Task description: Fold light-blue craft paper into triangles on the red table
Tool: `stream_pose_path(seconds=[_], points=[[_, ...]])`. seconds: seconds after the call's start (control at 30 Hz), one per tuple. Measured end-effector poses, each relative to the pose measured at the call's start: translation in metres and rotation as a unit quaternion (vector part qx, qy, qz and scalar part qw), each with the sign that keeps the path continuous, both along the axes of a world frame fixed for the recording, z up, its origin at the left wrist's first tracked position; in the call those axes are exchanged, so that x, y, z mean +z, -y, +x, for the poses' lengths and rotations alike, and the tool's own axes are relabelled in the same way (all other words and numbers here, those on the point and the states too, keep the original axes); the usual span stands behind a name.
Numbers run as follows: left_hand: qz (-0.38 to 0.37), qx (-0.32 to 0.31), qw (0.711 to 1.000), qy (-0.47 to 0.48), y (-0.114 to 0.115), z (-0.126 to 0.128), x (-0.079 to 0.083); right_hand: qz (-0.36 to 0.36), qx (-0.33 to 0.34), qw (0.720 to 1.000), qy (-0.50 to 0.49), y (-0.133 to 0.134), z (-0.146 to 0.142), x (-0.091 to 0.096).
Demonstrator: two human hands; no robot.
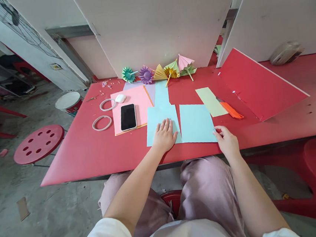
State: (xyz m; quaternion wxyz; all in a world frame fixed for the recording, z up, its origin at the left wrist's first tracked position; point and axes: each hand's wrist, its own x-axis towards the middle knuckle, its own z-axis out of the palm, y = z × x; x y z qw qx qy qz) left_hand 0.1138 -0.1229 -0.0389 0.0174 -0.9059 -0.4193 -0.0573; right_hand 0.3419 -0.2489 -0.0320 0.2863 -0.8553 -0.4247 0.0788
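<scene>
Two light blue paper squares lie side by side near the front edge of the red table [75,156]. On the left paper square [157,114], my left hand [165,134] rests flat with its fingers stretched out. My right hand [227,139] pinches the right edge of the other paper square [197,124] between thumb and fingers. Beyond that square are a pale green paper strip [210,100] and an orange utility knife [231,110]. A light blue paper strip [161,94] lies behind the left square.
Pink paper [139,98] carries a black-screened phone [128,117] and a white earbud case [120,98]. Two tape rolls [102,123] lie left of it. Folded paper umbrellas [170,70] line the back. A red board [260,82] stands tilted at right; a red stool [39,144] is at left.
</scene>
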Motion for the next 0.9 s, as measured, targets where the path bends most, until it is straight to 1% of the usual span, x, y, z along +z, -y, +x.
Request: stream_pose_path(seconds=[0.37,0.7,0.9], points=[[-0.002,0.002,1.0,0.003,-0.0003,-0.0001,-0.0005,-0.001,-0.004,1.0,-0.008,-0.0003,-0.0002,0.0003],[-0.012,-0.001,1.0,0.013,-0.0003,-0.0008,0.0005,0.026,-0.007,1.0,-0.003,0.003,0.0061,-0.0033],[-0.021,-0.011,1.0,0.007,-0.008,0.005,0.0008,0.032,-0.011,0.999,0.023,0.0026,0.0045,-0.0081]])
